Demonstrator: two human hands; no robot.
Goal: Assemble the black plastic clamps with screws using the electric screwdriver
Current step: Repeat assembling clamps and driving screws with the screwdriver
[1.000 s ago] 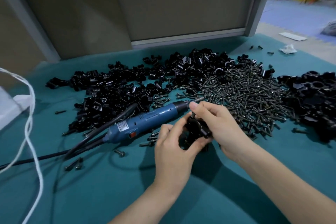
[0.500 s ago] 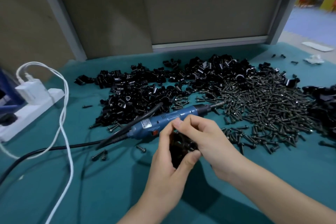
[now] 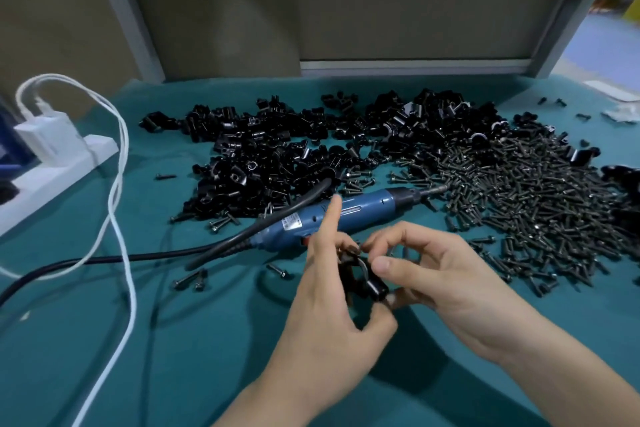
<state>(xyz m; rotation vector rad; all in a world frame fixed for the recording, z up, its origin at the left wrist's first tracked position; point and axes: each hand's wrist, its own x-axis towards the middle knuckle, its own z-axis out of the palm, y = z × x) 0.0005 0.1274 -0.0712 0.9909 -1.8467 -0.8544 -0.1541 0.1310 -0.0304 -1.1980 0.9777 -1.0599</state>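
Note:
A black plastic clamp (image 3: pixel 363 279) is held low over the green table between both hands. My left hand (image 3: pixel 329 315) grips it from the left with thumb and lower fingers, index finger sticking up. My right hand (image 3: pixel 440 274) pinches the clamp's top and right side; whether a screw is in those fingertips is hidden. The blue electric screwdriver (image 3: pixel 346 215) lies on the cloth just behind the hands, bit pointing right. A pile of black clamp parts (image 3: pixel 294 152) spreads behind it, and a heap of dark screws (image 3: pixel 526 194) lies to the right.
The screwdriver's black cable (image 3: pixel 138 255) runs off to the left. A white power strip (image 3: pixel 52 166) with a plug and white cords (image 3: pixel 119 218) sits at the left edge. A few loose screws (image 3: pixel 194 279) lie near the cable. More black parts (image 3: pixel 623 184) sit far right.
The camera has swung left, so the power strip is fully in view. Both hands with the clamp have moved nearer to me, and my left index finger has lifted up.

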